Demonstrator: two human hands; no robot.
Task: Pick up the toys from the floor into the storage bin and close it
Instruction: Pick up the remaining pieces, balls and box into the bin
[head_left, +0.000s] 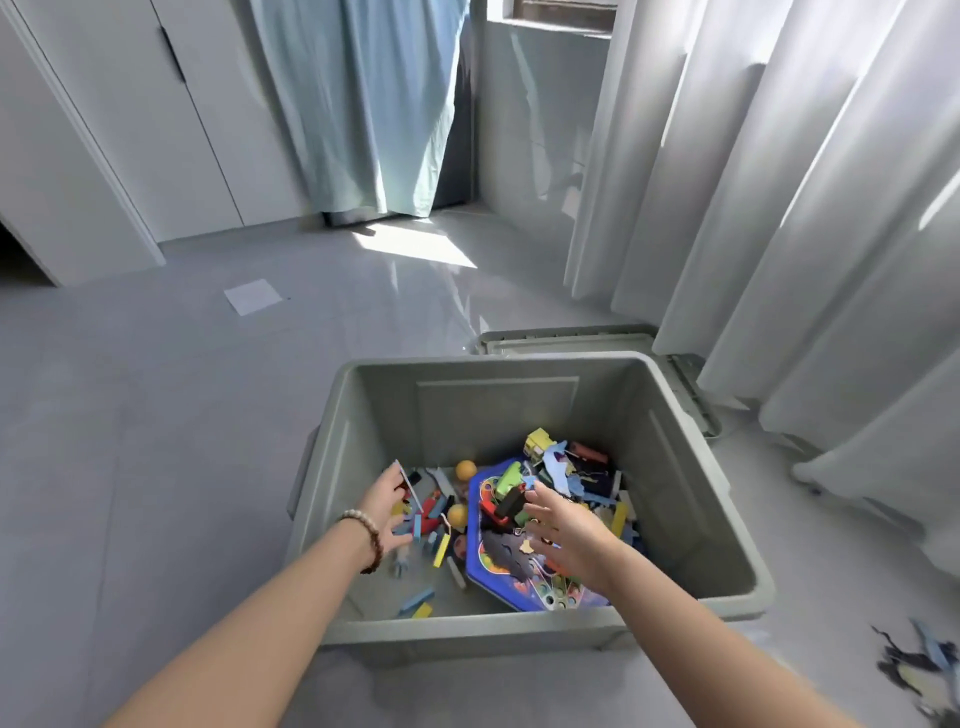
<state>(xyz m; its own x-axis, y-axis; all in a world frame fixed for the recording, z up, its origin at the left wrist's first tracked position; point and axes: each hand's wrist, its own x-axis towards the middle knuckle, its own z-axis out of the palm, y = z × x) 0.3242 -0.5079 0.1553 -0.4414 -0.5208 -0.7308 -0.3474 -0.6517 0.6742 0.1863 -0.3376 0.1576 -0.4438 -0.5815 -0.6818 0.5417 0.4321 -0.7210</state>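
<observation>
Over the open storage bin (498, 415) both of the person's arms reach in from the near side, and from where I stand it looks like the drop-off part of a trip: the hands are above the pile, not down among it. The right hand (571, 543) is spread flat, palm down, fingers apart and holding nothing, just above the blue puzzle board (480, 564) that lies tilted across the heap, which is how a hand looks when it lets small pieces fall. The left hand (384, 512), with a bead bracelet (363, 535) at the wrist, hangs near the bin's left wall with its fingers loosely bent; a thin pale slat (406, 479) stands right at the fingertips, and I cannot tell whether it is pinched or already loose. Blocks, two orange balls (466, 469) and a few toy vehicles cover the bin's floor, with plenty of room above them. The job is not finished, I would say: a scatter of dark and blue toy pieces (914, 662) lies on the tiles just right of the bin. The lid (566, 338) lies on the floor behind the bin, against the white curtain (779, 208), out of the way so the mouth stays free for loading. It should go on only once that last scatter is gathered.
</observation>
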